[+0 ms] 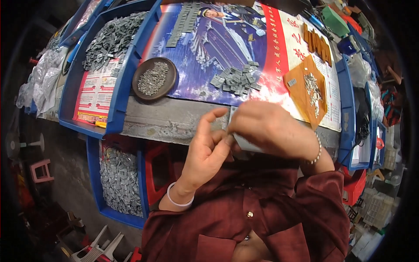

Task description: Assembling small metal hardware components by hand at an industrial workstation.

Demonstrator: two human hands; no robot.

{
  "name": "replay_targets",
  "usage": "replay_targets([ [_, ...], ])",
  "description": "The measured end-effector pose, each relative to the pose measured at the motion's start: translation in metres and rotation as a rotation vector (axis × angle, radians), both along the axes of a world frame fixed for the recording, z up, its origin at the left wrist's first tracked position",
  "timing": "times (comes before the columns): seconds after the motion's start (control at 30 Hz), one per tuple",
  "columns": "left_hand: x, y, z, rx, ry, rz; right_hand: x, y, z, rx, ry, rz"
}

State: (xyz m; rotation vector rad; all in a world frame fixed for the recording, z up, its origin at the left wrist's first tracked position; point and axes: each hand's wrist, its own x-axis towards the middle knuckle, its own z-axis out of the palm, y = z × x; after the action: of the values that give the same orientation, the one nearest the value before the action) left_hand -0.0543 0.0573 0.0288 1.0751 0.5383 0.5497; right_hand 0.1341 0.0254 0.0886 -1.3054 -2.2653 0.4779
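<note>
Fingers (212, 115) are meeting at the near edge of the bench (163, 120). I am seeing the left hand (206, 153) holding its index finger raised and curved, well clear of the thumb, whose tip is lying close to the right fingers. The right hand (267, 127) is curling its fingers inward, and its back is hiding the pinch, so I cannot tell what, if anything, either hand is gripping.

A pale flat piece (248, 144) is showing just below the right hand. I am judging a drop to be the main risk: with the left index finger standing off, anything small between those tips could be slipping over the edge into the lap.

Just beyond the knuckles, a loose heap of grey pieces (235, 80) is lying on the printed sheet (187, 87); a careless forward push could be scattering it.

Farther out, the brown dish (172, 76) of tiny metal parts is sitting to the left, and the orange tray (296, 85) with silvery bits to the right. A swinging wrist, or the beaded bracelet (319, 150) snagging, could be spilling the tray.
</note>
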Motion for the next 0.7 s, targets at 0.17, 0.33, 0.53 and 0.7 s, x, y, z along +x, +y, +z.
replay_targets([
  [0.17,-0.01,0.019,-0.014,0.286,-0.016,0.456,0.02,0.101,-0.027,0.06,0.133,-0.239],
  [0.33,-0.021,0.03,-0.056,0.611,0.052,0.622,0.029,0.187,-0.082,0.149,-0.029,-0.465],
  [0.53,-0.019,0.033,-0.07,0.8,0.077,0.699,0.025,0.218,-0.099,0.234,-0.123,-0.436],
  [0.7,-0.014,0.036,-0.067,0.902,0.106,0.73,0.023,0.229,-0.099,0.215,-0.091,-0.475],
])
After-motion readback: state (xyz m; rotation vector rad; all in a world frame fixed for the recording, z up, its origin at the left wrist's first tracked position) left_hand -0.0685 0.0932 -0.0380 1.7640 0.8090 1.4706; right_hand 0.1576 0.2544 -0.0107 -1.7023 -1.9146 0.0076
